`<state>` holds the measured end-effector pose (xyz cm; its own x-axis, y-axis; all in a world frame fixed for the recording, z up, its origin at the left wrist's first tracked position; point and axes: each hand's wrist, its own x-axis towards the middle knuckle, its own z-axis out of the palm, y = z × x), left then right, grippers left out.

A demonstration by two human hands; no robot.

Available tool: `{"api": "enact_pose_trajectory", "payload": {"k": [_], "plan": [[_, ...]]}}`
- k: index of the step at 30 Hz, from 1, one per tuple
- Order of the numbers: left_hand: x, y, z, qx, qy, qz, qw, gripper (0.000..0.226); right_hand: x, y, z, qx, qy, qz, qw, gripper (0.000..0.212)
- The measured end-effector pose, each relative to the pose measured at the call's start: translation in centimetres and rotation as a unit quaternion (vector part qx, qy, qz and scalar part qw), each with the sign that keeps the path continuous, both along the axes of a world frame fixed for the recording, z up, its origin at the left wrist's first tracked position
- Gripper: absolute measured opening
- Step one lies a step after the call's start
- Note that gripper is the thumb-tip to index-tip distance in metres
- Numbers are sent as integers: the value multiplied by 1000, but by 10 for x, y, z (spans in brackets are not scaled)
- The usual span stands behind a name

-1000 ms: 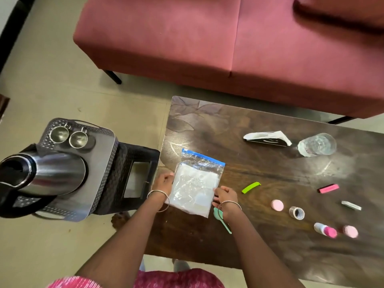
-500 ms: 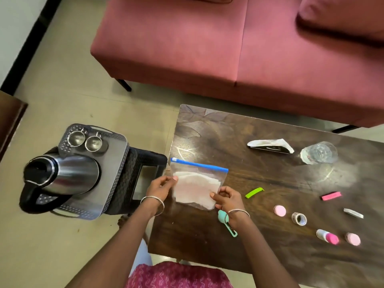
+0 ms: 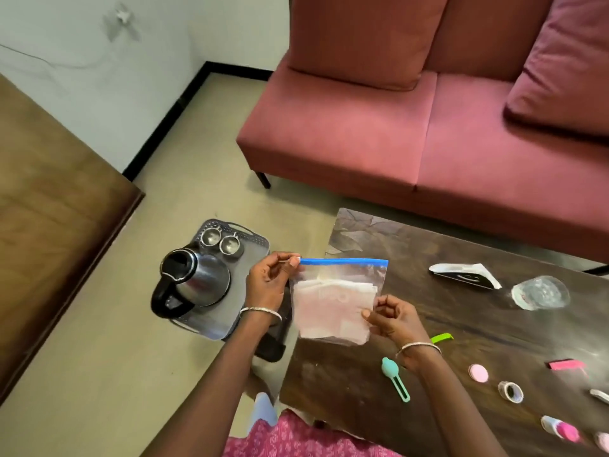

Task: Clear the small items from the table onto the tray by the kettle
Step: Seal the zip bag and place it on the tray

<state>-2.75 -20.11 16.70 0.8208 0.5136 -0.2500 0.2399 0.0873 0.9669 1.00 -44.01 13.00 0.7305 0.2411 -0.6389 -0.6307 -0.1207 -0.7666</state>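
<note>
Clear zip bag (image 3: 333,301) held above table (image 3: 362,394) edge, left hand (image 3: 267,285) pinching its blue-seal corner, right hand (image 3: 392,319) pinching a lower edge; slick plastic may slip, or snag kettle (image 3: 194,282) crowding tray (image 3: 255,258).

**Bag between the hands, tray to the left, clutter to the right**

The bag (image 3: 333,301) hangs between the left hand (image 3: 267,282), at its top corner, and the right hand (image 3: 390,316), at its lower side edge, over the near-left end of the table (image 3: 412,245). Left of the left hand sits the tray (image 3: 255,250), off the table. On it stands the kettle (image 3: 194,278), with two small cups (image 3: 229,244) behind it. Just below the right wrist lies a scoop (image 3: 393,377), and just right of the wrist a clip (image 3: 441,338). Farther right lie a round lid (image 3: 478,373) and a tape roll (image 3: 510,391). Beyond the right hand are a folded packet (image 3: 464,275) and a tumbler (image 3: 540,291), with the sofa (image 3: 362,143) behind them.
</note>
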Motion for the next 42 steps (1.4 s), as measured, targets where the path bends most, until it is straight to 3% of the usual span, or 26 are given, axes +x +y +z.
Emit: {"api": "enact_pose_trajectory", "payload": {"k": [6,8,11,14,16,18,23,34,42], "plan": [[-31,-2,49,-3,-47,6,999,25,-15,13,42,-79,-86,6,993,17],[-41,-8,62,0,-63,-7,998,24,-24,13,59,-167,-139,14,976,23],[-57,-20,80,13,-94,-11,995,14,-45,15,96,-317,-331,-37,888,35],[-70,-30,92,43,-103,-3,994,8,-64,27,135,-306,-493,-64,812,36],[-77,-36,98,60,-101,0,993,9,-73,35,157,-285,-551,-55,783,33],[-82,-41,106,86,-105,-1,991,9,-77,42,172,-250,-569,-4,783,27],[-93,-49,125,182,-119,-5,976,3,-86,54,180,-271,-575,135,760,23],[-108,-59,140,218,-148,1,965,4,-92,44,176,-271,-588,63,760,2],[-112,-41,134,128,-135,30,982,9,-85,9,174,-285,-570,31,770,5]]}}
